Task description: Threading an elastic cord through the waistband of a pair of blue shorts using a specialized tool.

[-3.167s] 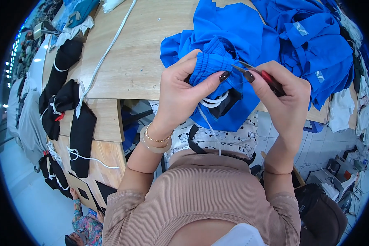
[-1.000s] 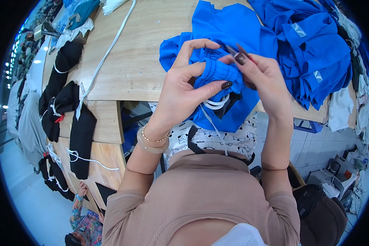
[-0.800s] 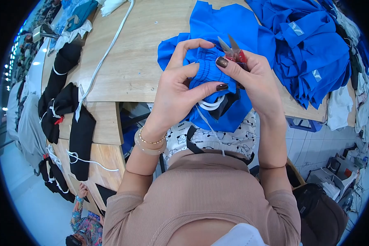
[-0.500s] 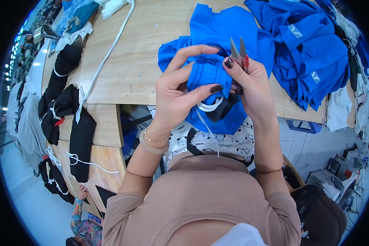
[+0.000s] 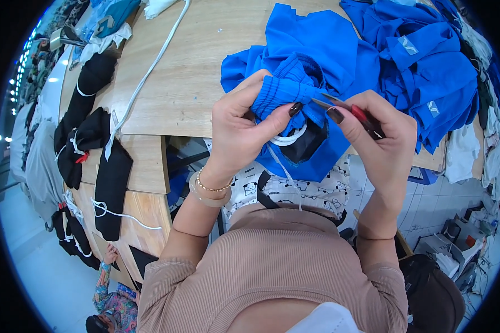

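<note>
A blue garment (image 5: 316, 44) with a gathered elastic waistband (image 5: 283, 93) lies partly on the table and hangs over its near edge. My left hand (image 5: 236, 125) grips the bunched waistband, thumb pressed on its front. A white cord (image 5: 290, 137) loops out beneath that thumb, and a thin strand dangles toward my lap. In my right hand (image 5: 380, 133) is a pair of red-handled thread snips (image 5: 364, 117). Their blades point left, and the tips are right by the waistband's right side; whether they touch the fabric I cannot tell.
More blue garments (image 5: 428, 66) are heaped at the right of the wooden table (image 5: 189, 83). On the left lie black rolled bundles (image 5: 114, 188) tied with white cord, and a long white cord (image 5: 150, 72). Another person (image 5: 114, 305) is at the lower left. A dark chair (image 5: 433, 294) stands behind at the right.
My right hand has moved right and away from the waistband. The snips have swung from pointing upward to pointing left at the fabric. My left fingers have curled in closer around the waistband.
</note>
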Action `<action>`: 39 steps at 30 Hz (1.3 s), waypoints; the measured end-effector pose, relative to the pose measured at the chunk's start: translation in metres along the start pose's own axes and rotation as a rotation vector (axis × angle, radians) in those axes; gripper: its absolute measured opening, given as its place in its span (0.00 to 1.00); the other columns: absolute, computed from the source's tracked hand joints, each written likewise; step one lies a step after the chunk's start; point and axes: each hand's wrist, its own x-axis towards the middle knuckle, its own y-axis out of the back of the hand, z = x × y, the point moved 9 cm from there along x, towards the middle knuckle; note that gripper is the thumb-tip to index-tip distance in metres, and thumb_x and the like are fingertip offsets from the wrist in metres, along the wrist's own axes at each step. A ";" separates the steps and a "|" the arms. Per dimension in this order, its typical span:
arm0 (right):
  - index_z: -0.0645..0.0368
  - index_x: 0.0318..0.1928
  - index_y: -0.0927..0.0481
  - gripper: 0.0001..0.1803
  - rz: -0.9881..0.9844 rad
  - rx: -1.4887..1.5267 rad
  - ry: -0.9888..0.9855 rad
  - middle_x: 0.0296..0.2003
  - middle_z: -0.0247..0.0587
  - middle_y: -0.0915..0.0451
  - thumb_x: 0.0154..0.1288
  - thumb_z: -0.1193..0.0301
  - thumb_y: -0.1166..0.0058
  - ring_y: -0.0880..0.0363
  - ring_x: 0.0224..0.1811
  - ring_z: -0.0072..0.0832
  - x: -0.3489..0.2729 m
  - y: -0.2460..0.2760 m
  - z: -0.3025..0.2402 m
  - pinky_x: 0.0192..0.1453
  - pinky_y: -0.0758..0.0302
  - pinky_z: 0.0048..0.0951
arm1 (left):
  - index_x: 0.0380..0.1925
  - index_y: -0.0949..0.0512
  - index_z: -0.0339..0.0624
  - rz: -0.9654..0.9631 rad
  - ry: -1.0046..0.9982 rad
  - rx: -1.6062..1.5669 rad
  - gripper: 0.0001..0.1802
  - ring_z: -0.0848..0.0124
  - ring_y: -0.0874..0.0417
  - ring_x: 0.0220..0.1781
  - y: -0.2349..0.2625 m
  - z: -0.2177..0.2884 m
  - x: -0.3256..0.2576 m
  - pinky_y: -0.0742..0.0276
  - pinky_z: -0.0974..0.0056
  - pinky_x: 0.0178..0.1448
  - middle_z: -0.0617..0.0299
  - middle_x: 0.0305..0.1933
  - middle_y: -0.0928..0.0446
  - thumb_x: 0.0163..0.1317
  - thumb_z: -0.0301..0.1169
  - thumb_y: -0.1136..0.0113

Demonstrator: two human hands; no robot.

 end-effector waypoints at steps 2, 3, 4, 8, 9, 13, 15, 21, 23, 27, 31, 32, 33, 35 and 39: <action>0.62 0.27 0.23 0.07 -0.025 -0.045 0.016 0.17 0.33 0.29 0.56 0.74 0.38 0.35 0.17 0.16 0.000 -0.002 -0.004 0.20 0.42 0.19 | 0.37 0.21 0.29 -0.005 -0.007 0.030 0.10 0.81 0.29 0.33 -0.001 0.002 0.001 0.34 0.77 0.35 0.65 0.34 0.27 0.52 0.15 0.40; 0.62 0.27 0.23 0.07 -0.026 -0.044 0.015 0.17 0.33 0.29 0.56 0.74 0.38 0.35 0.17 0.16 0.000 -0.002 -0.003 0.20 0.42 0.19 | 0.37 0.21 0.29 -0.004 -0.006 0.031 0.10 0.81 0.29 0.33 -0.001 0.001 0.001 0.34 0.77 0.35 0.65 0.34 0.27 0.52 0.15 0.40; 0.62 0.27 0.23 0.07 -0.017 -0.068 0.027 0.16 0.34 0.29 0.56 0.74 0.38 0.36 0.17 0.17 0.000 -0.002 -0.004 0.20 0.42 0.19 | 0.37 0.21 0.30 -0.003 -0.011 0.054 0.10 0.81 0.29 0.33 -0.001 0.002 0.001 0.34 0.77 0.35 0.65 0.34 0.27 0.52 0.16 0.40; 0.63 0.27 0.23 0.07 -0.009 -0.101 0.027 0.16 0.36 0.29 0.56 0.74 0.38 0.36 0.16 0.19 0.001 0.000 -0.004 0.20 0.42 0.20 | 0.36 0.21 0.30 -0.013 -0.009 0.096 0.10 0.80 0.30 0.32 0.000 0.001 0.001 0.35 0.76 0.35 0.65 0.33 0.28 0.51 0.16 0.40; 0.63 0.27 0.23 0.07 -0.008 -0.101 0.025 0.16 0.36 0.29 0.56 0.74 0.38 0.36 0.16 0.19 0.001 0.000 -0.004 0.20 0.42 0.20 | 0.36 0.21 0.30 -0.015 -0.008 0.095 0.10 0.80 0.30 0.32 -0.001 0.001 0.001 0.35 0.76 0.35 0.65 0.33 0.28 0.51 0.16 0.40; 0.62 0.26 0.23 0.08 -0.026 -0.094 0.015 0.16 0.36 0.30 0.56 0.74 0.38 0.36 0.15 0.19 0.003 -0.002 -0.003 0.19 0.42 0.20 | 0.36 0.21 0.31 -0.018 0.018 0.082 0.10 0.80 0.30 0.32 -0.001 -0.001 0.001 0.35 0.76 0.35 0.66 0.33 0.28 0.51 0.16 0.40; 0.62 0.26 0.23 0.08 -0.029 -0.088 0.013 0.16 0.36 0.30 0.56 0.74 0.37 0.36 0.15 0.19 0.003 -0.002 -0.002 0.19 0.42 0.20 | 0.36 0.21 0.31 -0.020 0.023 0.074 0.11 0.80 0.30 0.32 -0.001 -0.002 0.001 0.35 0.76 0.35 0.66 0.33 0.28 0.51 0.16 0.41; 0.62 0.26 0.23 0.08 -0.015 -0.089 0.016 0.16 0.36 0.30 0.55 0.73 0.37 0.36 0.15 0.19 0.004 -0.001 -0.004 0.19 0.42 0.20 | 0.36 0.20 0.31 -0.020 0.001 0.078 0.11 0.80 0.30 0.32 0.000 -0.001 0.002 0.36 0.76 0.34 0.66 0.33 0.29 0.51 0.16 0.41; 0.62 0.26 0.23 0.08 -0.024 -0.103 0.034 0.16 0.36 0.30 0.56 0.74 0.38 0.36 0.15 0.20 0.005 -0.002 -0.006 0.19 0.42 0.20 | 0.36 0.21 0.31 -0.030 0.001 0.081 0.11 0.81 0.31 0.32 -0.001 -0.001 0.003 0.36 0.76 0.33 0.66 0.33 0.29 0.51 0.16 0.41; 0.63 0.26 0.23 0.08 -0.030 -0.110 0.029 0.16 0.36 0.30 0.56 0.74 0.38 0.36 0.15 0.20 0.005 -0.003 -0.005 0.19 0.42 0.20 | 0.36 0.21 0.31 -0.030 -0.006 0.074 0.10 0.81 0.31 0.31 -0.001 0.000 0.002 0.36 0.77 0.33 0.66 0.33 0.29 0.51 0.16 0.41; 0.63 0.26 0.23 0.08 -0.030 -0.086 0.031 0.16 0.36 0.30 0.56 0.74 0.38 0.36 0.15 0.20 0.005 -0.004 -0.006 0.20 0.41 0.20 | 0.36 0.21 0.30 -0.015 0.004 0.075 0.10 0.81 0.31 0.32 0.000 0.000 0.001 0.36 0.77 0.33 0.66 0.33 0.29 0.51 0.16 0.40; 0.63 0.26 0.23 0.07 -0.026 -0.077 0.037 0.16 0.36 0.31 0.56 0.75 0.38 0.36 0.16 0.19 0.005 -0.004 -0.006 0.20 0.41 0.19 | 0.36 0.21 0.30 -0.005 0.012 0.068 0.10 0.82 0.30 0.32 0.001 -0.001 0.001 0.36 0.77 0.33 0.66 0.33 0.28 0.51 0.16 0.40; 0.63 0.26 0.23 0.07 -0.026 -0.078 0.038 0.16 0.36 0.31 0.56 0.75 0.38 0.36 0.16 0.19 0.005 -0.005 -0.005 0.20 0.41 0.19 | 0.36 0.21 0.30 -0.005 0.011 0.068 0.10 0.82 0.30 0.32 0.000 0.000 0.001 0.36 0.77 0.33 0.66 0.33 0.28 0.51 0.16 0.40; 0.64 0.28 0.22 0.06 -0.010 0.000 0.030 0.16 0.34 0.30 0.57 0.75 0.39 0.36 0.17 0.15 0.005 -0.005 -0.003 0.21 0.41 0.17 | 0.36 0.21 0.30 0.009 0.010 0.031 0.10 0.82 0.30 0.32 0.000 0.000 0.002 0.36 0.78 0.33 0.66 0.34 0.28 0.52 0.16 0.40; 0.65 0.29 0.22 0.05 -0.011 0.158 -0.026 0.21 0.28 0.28 0.58 0.76 0.39 0.37 0.23 0.10 0.001 -0.016 0.011 0.25 0.46 0.13 | 0.37 0.21 0.29 0.023 0.028 0.004 0.10 0.83 0.30 0.32 0.000 0.001 0.001 0.35 0.78 0.33 0.66 0.34 0.27 0.53 0.16 0.40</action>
